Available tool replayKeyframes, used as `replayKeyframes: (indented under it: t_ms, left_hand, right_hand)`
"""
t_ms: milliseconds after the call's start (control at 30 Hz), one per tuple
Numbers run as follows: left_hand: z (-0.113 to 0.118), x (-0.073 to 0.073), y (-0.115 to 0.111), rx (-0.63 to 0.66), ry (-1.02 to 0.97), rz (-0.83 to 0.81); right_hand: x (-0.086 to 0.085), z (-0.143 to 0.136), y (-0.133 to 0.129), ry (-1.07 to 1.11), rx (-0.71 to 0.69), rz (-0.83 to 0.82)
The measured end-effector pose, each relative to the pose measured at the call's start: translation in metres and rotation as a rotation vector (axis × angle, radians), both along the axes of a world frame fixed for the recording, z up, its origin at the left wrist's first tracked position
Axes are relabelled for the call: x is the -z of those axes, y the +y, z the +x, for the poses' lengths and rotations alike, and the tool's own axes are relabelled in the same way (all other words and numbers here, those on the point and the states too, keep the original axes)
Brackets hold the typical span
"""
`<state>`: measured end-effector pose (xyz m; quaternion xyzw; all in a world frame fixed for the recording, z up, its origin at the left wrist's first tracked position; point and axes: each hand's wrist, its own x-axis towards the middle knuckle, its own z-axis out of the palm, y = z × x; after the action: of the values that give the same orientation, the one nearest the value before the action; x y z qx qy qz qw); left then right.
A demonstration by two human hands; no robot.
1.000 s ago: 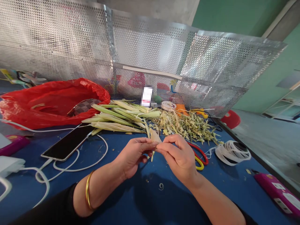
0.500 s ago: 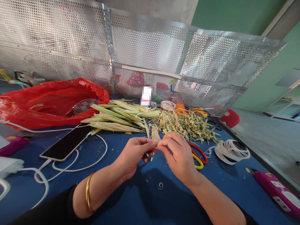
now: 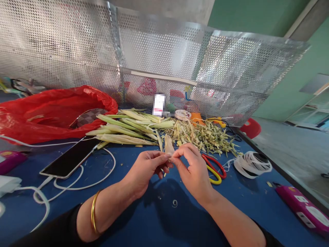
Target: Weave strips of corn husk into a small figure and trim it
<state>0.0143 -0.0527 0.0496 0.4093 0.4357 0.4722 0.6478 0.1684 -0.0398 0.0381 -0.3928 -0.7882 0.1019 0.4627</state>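
My left hand (image 3: pixel 145 169) is closed, its thumb and fingers pinching the base of a pale, folded corn husk (image 3: pixel 169 144) that points up and away from me. The fingertips of my right hand (image 3: pixel 192 169) press together at the same base, meeting the left thumb. Whether a thread lies between the fingers I cannot make out. Beyond the hands lies a bundle of long green-white husks (image 3: pixel 128 128), with a heap of shredded husk bits (image 3: pixel 205 135) to its right. Scissors with red and yellow handles (image 3: pixel 217 171) lie partly behind my right hand.
A spool of white string (image 3: pixel 253 165) and a magenta device (image 3: pixel 303 209) are at right. Left are a red plastic bag (image 3: pixel 51 106), a phone (image 3: pixel 72 156) and white cables. A perforated metal screen (image 3: pixel 159 51) stands behind; a small ring (image 3: pixel 174 203) lies in front.
The whole view has shifted slightly. Both hands keep their pinch on the husk, with only small finger movements of the right hand at its base.
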Motion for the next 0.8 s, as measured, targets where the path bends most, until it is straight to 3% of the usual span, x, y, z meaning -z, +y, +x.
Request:
replayKeyframes:
  t_ms: [200, 367, 567, 800]
  left_hand:
    - [-0.001, 0.000, 0.000, 0.016, -0.010, -0.007]
    - [0.000, -0.005, -0.003, 0.040, 0.021, 0.033]
    - [0.003, -0.002, -0.003, 0.014, 0.209, 0.200]
    - [0.000, 0.004, -0.003, -0.067, 0.426, 0.298]
  right_hand:
    - [0.001, 0.000, 0.001, 0.166, -0.001, -0.233]
    - [-0.003, 0.000, 0.001, 0.217, 0.050, -0.165]
    - [-0.008, 0.000, 0.003, 0.263, 0.111, -0.362]
    - [-0.008, 0.001, 0.004, 0.312, 0.043, -0.538]
